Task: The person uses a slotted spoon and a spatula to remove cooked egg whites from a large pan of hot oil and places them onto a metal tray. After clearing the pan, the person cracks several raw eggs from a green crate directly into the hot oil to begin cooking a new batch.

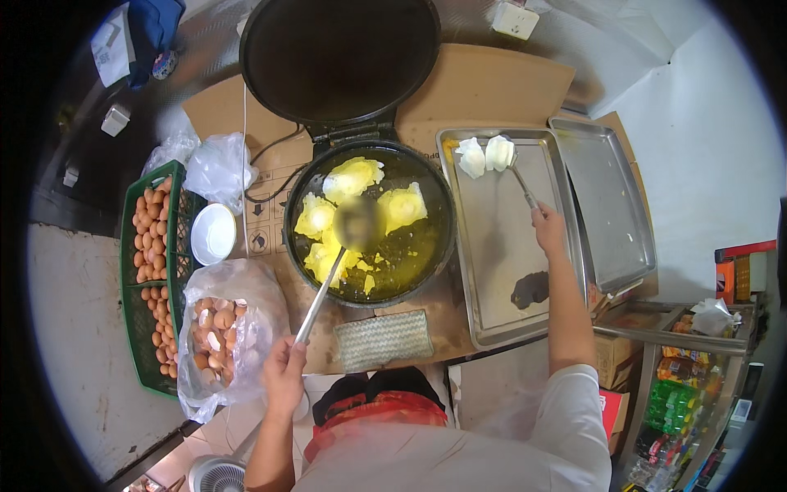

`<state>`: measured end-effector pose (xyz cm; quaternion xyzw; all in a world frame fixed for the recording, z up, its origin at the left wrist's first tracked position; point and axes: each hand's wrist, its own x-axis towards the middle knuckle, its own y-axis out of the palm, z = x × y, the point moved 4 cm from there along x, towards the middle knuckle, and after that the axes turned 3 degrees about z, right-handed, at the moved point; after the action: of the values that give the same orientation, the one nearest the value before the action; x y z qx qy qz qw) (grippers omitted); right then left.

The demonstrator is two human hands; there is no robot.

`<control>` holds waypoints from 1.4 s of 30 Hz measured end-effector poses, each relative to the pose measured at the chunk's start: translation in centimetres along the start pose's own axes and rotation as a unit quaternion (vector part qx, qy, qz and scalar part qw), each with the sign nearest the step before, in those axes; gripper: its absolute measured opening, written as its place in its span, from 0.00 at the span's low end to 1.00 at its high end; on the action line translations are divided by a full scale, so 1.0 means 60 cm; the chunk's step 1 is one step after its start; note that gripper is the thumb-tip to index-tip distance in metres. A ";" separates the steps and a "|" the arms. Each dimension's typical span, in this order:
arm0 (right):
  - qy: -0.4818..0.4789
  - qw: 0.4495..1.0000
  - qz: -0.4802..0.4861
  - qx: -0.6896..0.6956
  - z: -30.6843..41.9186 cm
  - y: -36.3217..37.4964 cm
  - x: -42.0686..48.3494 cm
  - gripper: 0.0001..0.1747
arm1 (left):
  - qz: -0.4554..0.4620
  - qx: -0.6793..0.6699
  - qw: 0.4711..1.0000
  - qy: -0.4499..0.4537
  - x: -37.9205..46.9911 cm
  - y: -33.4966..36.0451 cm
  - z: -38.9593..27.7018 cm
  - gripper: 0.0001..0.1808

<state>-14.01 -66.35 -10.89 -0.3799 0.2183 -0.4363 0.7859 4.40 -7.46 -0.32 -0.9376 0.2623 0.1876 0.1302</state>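
My left hand [284, 372] grips the metal handle of a long utensil [321, 298]. The utensil's head lies over the middle of a round black electric griddle [424, 264], where a blurred patch hides it. Several yellow and white fried eggs [353, 178] lie in the oil around it, with small scraps near the front. My right hand [547, 227] holds another metal-handled utensil [524, 184] over a metal tray [504, 246]. Its tip meets one white cooked egg [500, 153], and a second white egg [471, 157] sits just left of it in the tray's far corner.
Behind the griddle its round lid [341, 55] stands raised. At left are a green crate [129, 307] of brown eggs, a white bowl [213, 234] and a plastic bag [258, 289] of eggshells. A folded cloth [384, 340] lies in front; a second tray [615, 209] is at right.
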 end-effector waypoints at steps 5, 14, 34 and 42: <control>-0.028 0.991 -0.019 -0.129 0.037 -0.024 -0.005 0.23 | -0.018 0.025 1.000 0.003 -0.006 -0.016 0.013 0.08; -0.043 0.986 -0.042 -0.158 0.033 -0.032 -0.010 0.22 | -0.006 0.015 1.000 -0.009 -0.011 -0.016 0.004 0.08; 0.104 0.964 -0.001 0.243 0.051 -0.063 -0.203 0.24 | -0.038 -0.013 0.999 -0.004 0.015 -0.058 -0.006 0.08; 0.162 0.927 0.130 0.312 0.132 0.020 -0.408 0.22 | -0.033 0.012 0.999 0.012 0.035 -0.072 0.009 0.07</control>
<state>-20.91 -41.88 -6.69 -0.0079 0.2428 -0.4323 0.8684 8.25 -4.65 -1.04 -0.9462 0.2350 0.1689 0.1444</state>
